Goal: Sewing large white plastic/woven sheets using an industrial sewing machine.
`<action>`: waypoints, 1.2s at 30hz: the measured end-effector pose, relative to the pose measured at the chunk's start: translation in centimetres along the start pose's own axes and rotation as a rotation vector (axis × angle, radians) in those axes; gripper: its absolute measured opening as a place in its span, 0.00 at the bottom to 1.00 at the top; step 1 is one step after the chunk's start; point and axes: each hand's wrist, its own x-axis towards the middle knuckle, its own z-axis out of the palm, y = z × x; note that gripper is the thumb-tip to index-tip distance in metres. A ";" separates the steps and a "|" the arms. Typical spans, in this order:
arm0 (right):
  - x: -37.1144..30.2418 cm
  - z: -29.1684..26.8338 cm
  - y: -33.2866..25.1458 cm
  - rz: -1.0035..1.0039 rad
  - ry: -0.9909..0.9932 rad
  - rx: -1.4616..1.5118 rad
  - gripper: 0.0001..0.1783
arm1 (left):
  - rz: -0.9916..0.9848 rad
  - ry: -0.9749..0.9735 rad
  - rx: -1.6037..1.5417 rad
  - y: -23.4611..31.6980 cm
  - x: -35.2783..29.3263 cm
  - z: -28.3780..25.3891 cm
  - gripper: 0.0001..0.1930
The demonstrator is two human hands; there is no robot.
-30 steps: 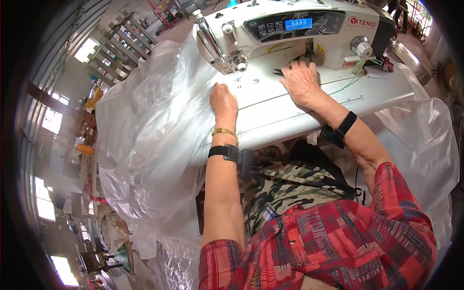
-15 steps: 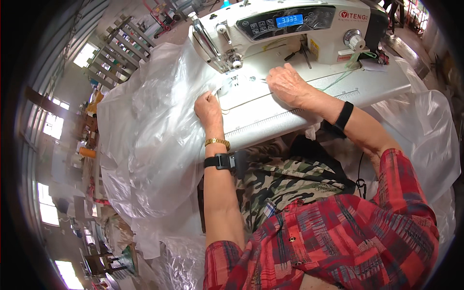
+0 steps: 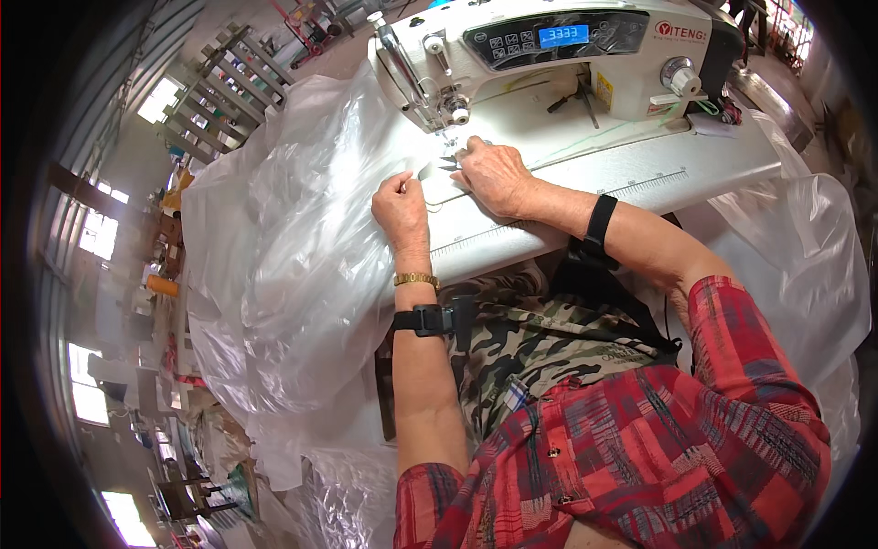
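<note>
My left hand [image 3: 400, 212] is closed in a pinch at the left edge of the machine bed, beside the sheer plastic sheeting [image 3: 283, 265]. A thin thread [image 3: 433, 209] trails from its fingers. My right hand [image 3: 498, 180] is closed just right of the needle area of a white sewing machine [image 3: 631, 87]. Dark, pointed thread snips [image 3: 448, 164] stick out from its fingers toward my left hand; the rest of them is hidden in the grip. The presser foot [image 3: 450, 142] is bright with glare, so its detail is hard to make out.
A lit control panel [image 3: 562, 36] runs along the machine's arm, with a handwheel [image 3: 679, 77] at its right. A dark-handled tool [image 3: 560, 104] lies on the bed behind my right hand. Green thread [image 3: 604, 137] crosses the bed. Slatted wooden pallets [image 3: 224, 87] stand at the far left.
My right hand has moved left, from the middle of the bed to beside the needle area, bringing the snips close to my left hand. My left hand has hardly moved.
</note>
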 end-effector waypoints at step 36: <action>-0.6 3.1 -3.6 -0.178 -0.013 0.430 0.20 | 0.259 -0.126 0.213 2.8 -6.6 -10.8 0.10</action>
